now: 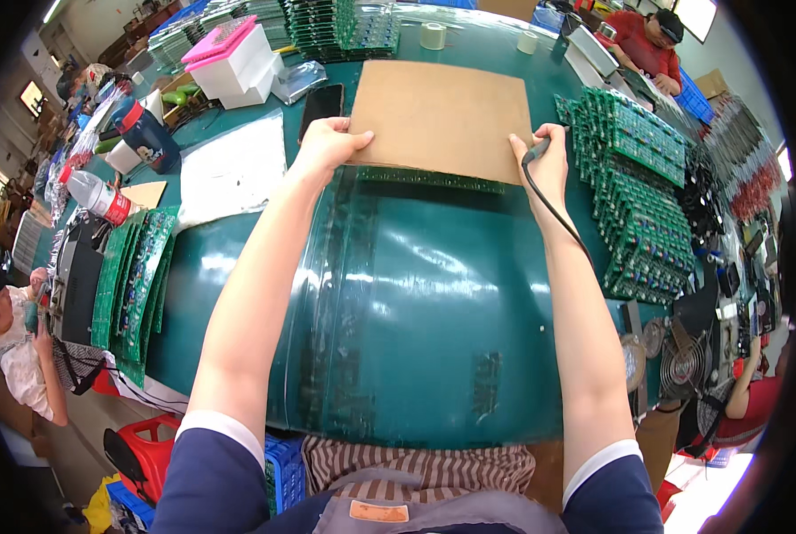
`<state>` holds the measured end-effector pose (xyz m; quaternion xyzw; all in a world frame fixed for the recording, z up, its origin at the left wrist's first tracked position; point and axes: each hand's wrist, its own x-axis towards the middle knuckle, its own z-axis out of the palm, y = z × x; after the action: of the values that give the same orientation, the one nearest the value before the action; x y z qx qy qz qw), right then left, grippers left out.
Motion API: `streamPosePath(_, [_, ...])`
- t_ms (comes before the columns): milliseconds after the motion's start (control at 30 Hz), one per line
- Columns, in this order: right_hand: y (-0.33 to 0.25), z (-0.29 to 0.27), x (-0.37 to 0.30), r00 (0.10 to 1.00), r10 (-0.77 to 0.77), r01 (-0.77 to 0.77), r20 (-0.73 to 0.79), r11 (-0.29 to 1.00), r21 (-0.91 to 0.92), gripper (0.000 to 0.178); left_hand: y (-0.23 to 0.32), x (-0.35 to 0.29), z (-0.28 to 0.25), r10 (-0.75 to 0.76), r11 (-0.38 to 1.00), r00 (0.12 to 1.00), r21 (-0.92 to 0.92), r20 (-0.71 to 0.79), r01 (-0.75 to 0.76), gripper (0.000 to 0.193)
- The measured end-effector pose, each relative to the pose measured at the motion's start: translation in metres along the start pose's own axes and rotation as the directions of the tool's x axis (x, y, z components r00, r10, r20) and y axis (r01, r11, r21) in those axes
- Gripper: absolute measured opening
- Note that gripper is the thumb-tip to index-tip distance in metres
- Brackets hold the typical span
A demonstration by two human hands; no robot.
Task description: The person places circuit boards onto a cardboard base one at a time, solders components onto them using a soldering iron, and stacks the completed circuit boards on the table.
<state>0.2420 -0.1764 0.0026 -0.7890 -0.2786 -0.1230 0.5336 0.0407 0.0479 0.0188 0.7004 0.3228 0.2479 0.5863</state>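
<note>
A flat brown cardboard sheet [442, 116] is held between my two hands above the far middle of the green work mat. My left hand [329, 145] grips its left edge, thumb on top. At the right edge, my right hand [543, 160] pinches the sheet and also holds a corded, pen-like tool that looks like a soldering iron [537, 153]. Its dark cord runs down along my right forearm. Below the cardboard's near edge shows a strip of green circuit board [429, 181]; the sheet hides the rest. A dark phone [323, 105] lies beside my left hand.
Stacked circuit boards [638, 205] line the right side; more boards [135, 285] stand at left. A white bag [233, 173], blue bottle [146, 133] and clear bottle [95, 194] sit left. Rolls of tape [433, 36] lie behind. Other people work around the table.
</note>
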Motion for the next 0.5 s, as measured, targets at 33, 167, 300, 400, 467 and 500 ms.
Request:
streamPosePath(33, [0.008,0.011,0.007,1.000,0.018,-0.019,0.018,0.999,0.028,0.043,-0.007,0.015,0.000,-0.057,0.996,0.998,0.068,0.003,0.057,0.034])
streamPosePath(167, [0.015,0.022,0.012,0.984,0.133,-0.114,0.120,0.982,-0.152,0.042,-0.019,0.034,0.008,-0.092,0.971,0.991,0.211,-0.093,0.109,0.030])
streamPosePath(300, [0.030,0.025,0.013,0.979,0.142,-0.116,0.143,0.978,-0.176,0.041,-0.042,0.051,0.010,-0.036,0.943,0.989,0.324,-0.142,0.081,0.031])
streamPosePath(400, [0.035,0.026,0.014,0.982,0.110,-0.080,0.155,0.979,-0.186,0.041,-0.044,0.049,0.015,0.001,0.912,0.986,0.405,-0.167,0.068,0.033])
streamPosePath(467, [0.032,0.027,0.014,0.980,0.109,-0.074,0.167,0.976,-0.203,0.042,-0.049,0.054,0.010,-0.053,0.905,0.989,0.412,-0.138,0.106,0.050])
streamPosePath(500, [0.029,0.028,0.013,0.980,0.114,-0.080,0.165,0.976,-0.203,0.043,-0.050,0.054,0.010,-0.035,0.902,0.986,0.419,-0.163,0.101,0.042])
